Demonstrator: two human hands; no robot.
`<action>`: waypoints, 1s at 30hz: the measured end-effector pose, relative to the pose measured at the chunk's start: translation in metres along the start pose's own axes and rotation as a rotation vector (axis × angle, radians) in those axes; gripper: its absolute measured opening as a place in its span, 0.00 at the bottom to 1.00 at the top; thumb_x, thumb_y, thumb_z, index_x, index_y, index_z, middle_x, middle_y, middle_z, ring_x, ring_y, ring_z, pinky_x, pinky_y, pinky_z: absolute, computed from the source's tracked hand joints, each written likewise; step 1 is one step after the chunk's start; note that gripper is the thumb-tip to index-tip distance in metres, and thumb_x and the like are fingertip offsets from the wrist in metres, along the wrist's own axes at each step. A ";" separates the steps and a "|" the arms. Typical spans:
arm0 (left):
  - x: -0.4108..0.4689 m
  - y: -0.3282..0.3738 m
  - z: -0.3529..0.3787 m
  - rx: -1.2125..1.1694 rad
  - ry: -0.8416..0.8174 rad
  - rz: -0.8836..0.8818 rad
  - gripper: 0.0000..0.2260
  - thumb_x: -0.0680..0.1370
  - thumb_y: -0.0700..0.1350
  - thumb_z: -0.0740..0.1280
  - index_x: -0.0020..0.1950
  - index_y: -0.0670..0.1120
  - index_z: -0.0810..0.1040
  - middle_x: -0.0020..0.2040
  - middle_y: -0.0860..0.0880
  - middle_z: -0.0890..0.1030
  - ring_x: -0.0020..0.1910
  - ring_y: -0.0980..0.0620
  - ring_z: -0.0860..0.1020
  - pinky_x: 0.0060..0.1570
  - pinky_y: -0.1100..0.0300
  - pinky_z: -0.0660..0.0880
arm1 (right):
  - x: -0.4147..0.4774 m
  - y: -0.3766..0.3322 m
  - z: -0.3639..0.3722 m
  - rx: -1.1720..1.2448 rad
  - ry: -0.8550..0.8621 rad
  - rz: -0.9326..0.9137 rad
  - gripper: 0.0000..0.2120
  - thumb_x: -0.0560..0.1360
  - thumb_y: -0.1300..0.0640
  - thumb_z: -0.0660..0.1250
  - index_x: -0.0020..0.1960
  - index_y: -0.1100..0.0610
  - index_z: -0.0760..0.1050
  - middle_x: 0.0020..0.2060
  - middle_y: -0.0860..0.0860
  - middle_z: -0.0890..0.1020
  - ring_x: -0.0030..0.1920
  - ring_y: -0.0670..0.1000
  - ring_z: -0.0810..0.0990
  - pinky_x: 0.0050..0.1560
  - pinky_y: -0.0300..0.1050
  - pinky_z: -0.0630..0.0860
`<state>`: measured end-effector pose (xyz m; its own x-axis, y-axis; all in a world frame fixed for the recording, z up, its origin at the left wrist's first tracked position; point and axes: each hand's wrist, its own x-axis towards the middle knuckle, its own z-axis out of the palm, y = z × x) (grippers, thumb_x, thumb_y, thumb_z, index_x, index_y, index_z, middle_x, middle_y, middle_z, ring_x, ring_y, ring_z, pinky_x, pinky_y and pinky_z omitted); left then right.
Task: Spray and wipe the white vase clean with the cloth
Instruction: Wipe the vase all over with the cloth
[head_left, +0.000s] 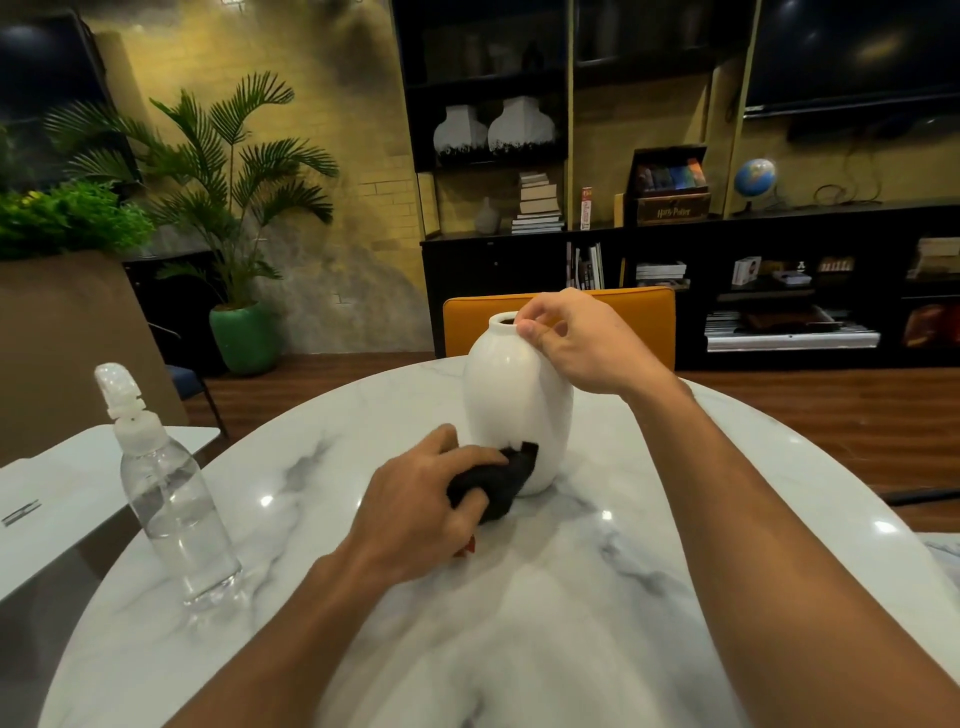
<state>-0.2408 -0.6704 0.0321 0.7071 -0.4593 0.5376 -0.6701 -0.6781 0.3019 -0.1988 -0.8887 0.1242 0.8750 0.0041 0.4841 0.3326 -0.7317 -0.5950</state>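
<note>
Nearest, the left hand (415, 506) grips a black cloth (501, 480) against the vase (511, 395) base; the right hand (576, 345) pinches its rim. Vase stands upright on the worktop (571, 597), spray bottle (166, 488) well left.

On the table (649, 597): 1 white vase (511, 395), 1 black cloth (498, 480), 1 spray bottle (174, 499). 2 hands: left hand (421, 514), right hand (582, 345). 1 orange chair (639, 317). Shelf: 2 more white vases (493, 130), 1 globe (754, 176).
</note>
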 end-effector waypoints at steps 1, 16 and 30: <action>-0.001 -0.002 -0.003 -0.073 0.063 -0.005 0.15 0.73 0.47 0.70 0.59 0.56 0.81 0.45 0.59 0.76 0.39 0.56 0.78 0.39 0.63 0.80 | 0.000 -0.001 0.001 -0.005 0.008 0.000 0.08 0.81 0.48 0.65 0.58 0.46 0.80 0.57 0.46 0.75 0.57 0.51 0.75 0.59 0.52 0.79; 0.008 -0.007 -0.013 -0.479 0.535 -0.447 0.06 0.77 0.44 0.72 0.52 0.46 0.78 0.45 0.52 0.81 0.44 0.50 0.80 0.40 0.63 0.80 | -0.001 -0.020 0.018 -0.120 0.201 -0.010 0.10 0.78 0.49 0.69 0.54 0.53 0.83 0.51 0.47 0.74 0.48 0.47 0.74 0.47 0.40 0.73; 0.016 -0.002 -0.031 -1.314 0.407 -0.765 0.06 0.79 0.44 0.65 0.50 0.45 0.81 0.43 0.44 0.84 0.45 0.47 0.81 0.45 0.54 0.78 | 0.003 0.000 -0.003 -0.052 -0.102 -0.034 0.12 0.83 0.48 0.62 0.64 0.43 0.78 0.62 0.42 0.68 0.63 0.47 0.68 0.64 0.46 0.69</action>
<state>-0.2353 -0.6585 0.0648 0.9964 0.0715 0.0448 -0.0690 0.3843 0.9206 -0.1978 -0.8904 0.1277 0.8957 0.0972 0.4338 0.3465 -0.7641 -0.5442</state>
